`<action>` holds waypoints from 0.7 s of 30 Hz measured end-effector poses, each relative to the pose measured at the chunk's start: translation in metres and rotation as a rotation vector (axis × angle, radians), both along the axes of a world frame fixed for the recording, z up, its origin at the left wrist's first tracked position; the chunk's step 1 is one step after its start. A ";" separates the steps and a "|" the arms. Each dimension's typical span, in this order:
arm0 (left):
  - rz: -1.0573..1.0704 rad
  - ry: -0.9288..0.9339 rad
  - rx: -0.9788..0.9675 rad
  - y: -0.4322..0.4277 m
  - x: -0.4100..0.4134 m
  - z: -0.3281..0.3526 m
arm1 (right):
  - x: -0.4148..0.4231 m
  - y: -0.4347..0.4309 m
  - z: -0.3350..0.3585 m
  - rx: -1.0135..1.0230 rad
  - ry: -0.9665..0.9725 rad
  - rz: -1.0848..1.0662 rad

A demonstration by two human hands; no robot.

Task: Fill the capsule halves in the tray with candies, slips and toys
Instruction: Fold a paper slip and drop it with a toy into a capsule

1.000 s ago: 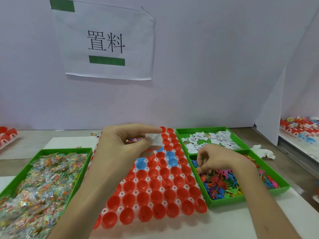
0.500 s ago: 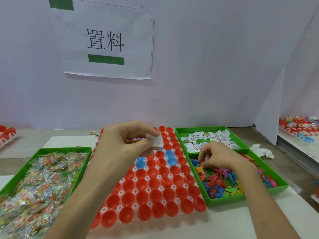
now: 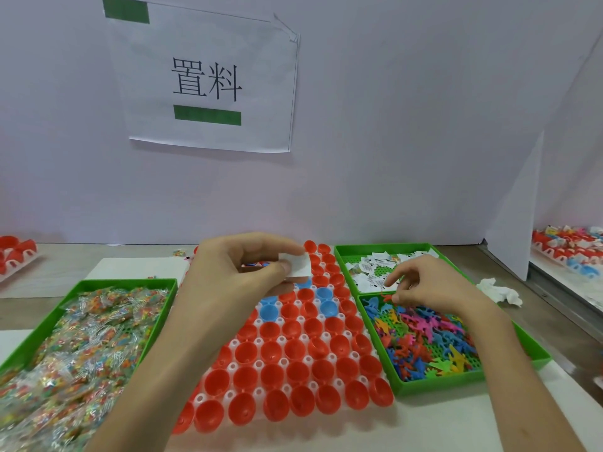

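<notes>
A white tray (image 3: pixel 257 365) in the middle holds rows of red capsule halves (image 3: pixel 295 349) and a few blue ones (image 3: pixel 269 313). My left hand (image 3: pixel 241 272) hovers over the tray's far part and pinches a white slip (image 3: pixel 295 264) between thumb and forefinger. My right hand (image 3: pixel 430 285) is at the far end of the toy bin (image 3: pixel 434 384), fingers curled, thumb and fingertips pinching a small red toy (image 3: pixel 389 297). Colourful toys (image 3: pixel 424 334) fill that bin. Behind it a green bin (image 3: pixel 385 246) holds paper slips (image 3: pixel 375 265). Wrapped candies (image 3: pixel 81 337) fill the green bin on the left.
A crumpled white tissue (image 3: pixel 499 290) lies right of the bins. Another tray of red halves (image 3: pixel 16 252) sits at far left, and filled capsules (image 3: pixel 567 249) lie beyond a white divider (image 3: pixel 515 223) at right. A paper sign (image 3: pixel 205 83) hangs on the back wall.
My right hand has lifted out of the toy pile and shifted toward the bin's far end. My left hand still holds the slip, raised slightly.
</notes>
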State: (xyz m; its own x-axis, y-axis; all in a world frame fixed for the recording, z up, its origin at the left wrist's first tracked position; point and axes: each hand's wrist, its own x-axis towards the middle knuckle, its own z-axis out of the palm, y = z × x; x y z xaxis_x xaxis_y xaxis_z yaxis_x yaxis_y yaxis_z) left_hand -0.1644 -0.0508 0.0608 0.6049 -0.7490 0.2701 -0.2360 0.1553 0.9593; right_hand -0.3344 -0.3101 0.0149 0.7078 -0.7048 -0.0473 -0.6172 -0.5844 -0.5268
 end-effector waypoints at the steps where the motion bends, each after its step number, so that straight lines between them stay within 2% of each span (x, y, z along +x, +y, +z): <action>1: 0.003 0.001 0.001 0.000 0.001 0.000 | 0.000 0.003 0.004 -0.004 -0.039 0.007; 4: -0.004 0.017 -0.014 0.000 0.000 -0.001 | 0.004 0.021 0.026 -0.005 -0.195 0.103; 8: 0.013 0.023 -0.050 -0.002 -0.004 -0.004 | 0.017 0.074 0.064 0.293 -0.694 0.393; 10: 0.039 0.013 -0.079 -0.003 -0.006 -0.004 | 0.024 0.102 0.076 0.372 -0.821 0.498; 12: 0.050 0.012 -0.112 -0.004 -0.006 -0.003 | 0.031 0.122 0.081 0.312 -0.840 0.504; 15: 0.037 0.015 -0.142 -0.001 -0.006 0.000 | 0.037 0.132 0.079 0.208 -0.747 0.434; 21: -0.020 -0.076 -0.049 0.006 -0.003 0.005 | 0.041 0.134 0.077 0.067 -0.614 0.285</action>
State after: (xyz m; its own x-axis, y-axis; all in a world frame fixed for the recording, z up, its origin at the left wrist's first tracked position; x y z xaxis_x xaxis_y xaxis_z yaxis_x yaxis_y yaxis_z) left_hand -0.1670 -0.0450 0.0662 0.5667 -0.7453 0.3512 -0.3039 0.2071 0.9299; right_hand -0.2936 -0.1764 0.0917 0.7780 -0.4963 0.3853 -0.0212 -0.6337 -0.7733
